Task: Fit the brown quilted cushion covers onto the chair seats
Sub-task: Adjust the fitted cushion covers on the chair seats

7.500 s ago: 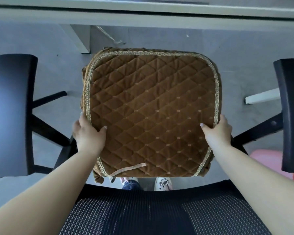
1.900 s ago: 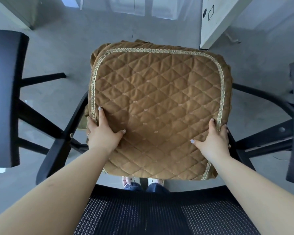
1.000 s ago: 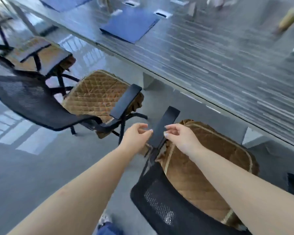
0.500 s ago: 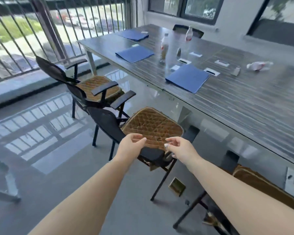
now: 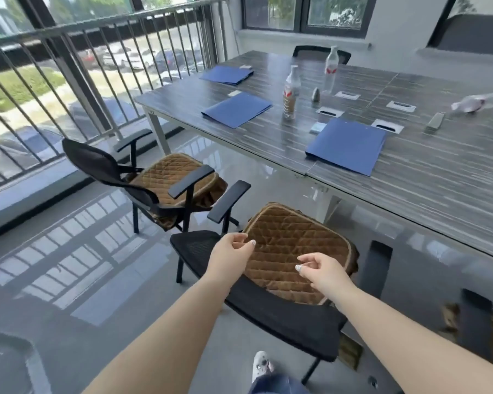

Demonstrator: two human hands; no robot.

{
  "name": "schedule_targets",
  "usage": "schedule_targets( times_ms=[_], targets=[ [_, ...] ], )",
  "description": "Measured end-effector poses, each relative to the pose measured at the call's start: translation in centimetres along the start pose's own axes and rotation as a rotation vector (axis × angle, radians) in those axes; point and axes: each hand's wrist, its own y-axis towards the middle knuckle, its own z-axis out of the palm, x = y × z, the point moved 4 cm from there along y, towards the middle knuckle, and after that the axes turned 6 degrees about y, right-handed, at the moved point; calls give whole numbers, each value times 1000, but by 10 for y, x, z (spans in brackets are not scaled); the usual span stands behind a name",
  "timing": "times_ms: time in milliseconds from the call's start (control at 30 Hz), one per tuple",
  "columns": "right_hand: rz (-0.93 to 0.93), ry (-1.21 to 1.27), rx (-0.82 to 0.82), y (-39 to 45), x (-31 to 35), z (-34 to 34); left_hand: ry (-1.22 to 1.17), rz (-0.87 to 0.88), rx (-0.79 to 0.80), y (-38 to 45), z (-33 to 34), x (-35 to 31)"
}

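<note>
You're in an office meeting room: a long bench (image 5: 453, 177) carries blue folders (image 5: 346, 145) and water bottles (image 5: 291, 92), with armchairs (image 5: 143, 180) alongside.

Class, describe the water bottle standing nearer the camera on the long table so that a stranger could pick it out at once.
Start at the long grey striped table. Near its middle stand two clear bottles with red labels, between the blue folders. The nearer bottle stands right of the middle blue folder and holds brownish liquid at the bottom, whereas the farther bottle looks clear.
</note>
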Motion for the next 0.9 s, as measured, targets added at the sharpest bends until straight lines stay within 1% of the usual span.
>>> schedule_targets(
  times_ms=[100,233,333,467,500,567,633,700,767,900],
  targets=[
    [51,42,-39,50,6,9,39,-15,56,62,-1,-7],
    [167,59,-60,92,2,15,39,-98,109,121,-4,-6],
    [226,69,-96,122,3,13,64,-125,131,165,-4,-11],
    [306,94,-146,151,-4,9,127,-148,200,216,11,-5],
    [342,108,-182,160,-16,10,165,-161,247,237,24,3],
    [365,136,-229,165,-22,11,200,-163,273,254,31,7],
    [439,177,-289,179,-45,16,265,-175,335,283,52,27],
    [480,206,-323,180,-56,21,317,-154,363,301,62,41],
    [541,208,-364,193,-89,28,416,-133,410,327,84,66],
    [624,181,-413,211,-135,36,509,-109,448,368,118,105]
  ],
)
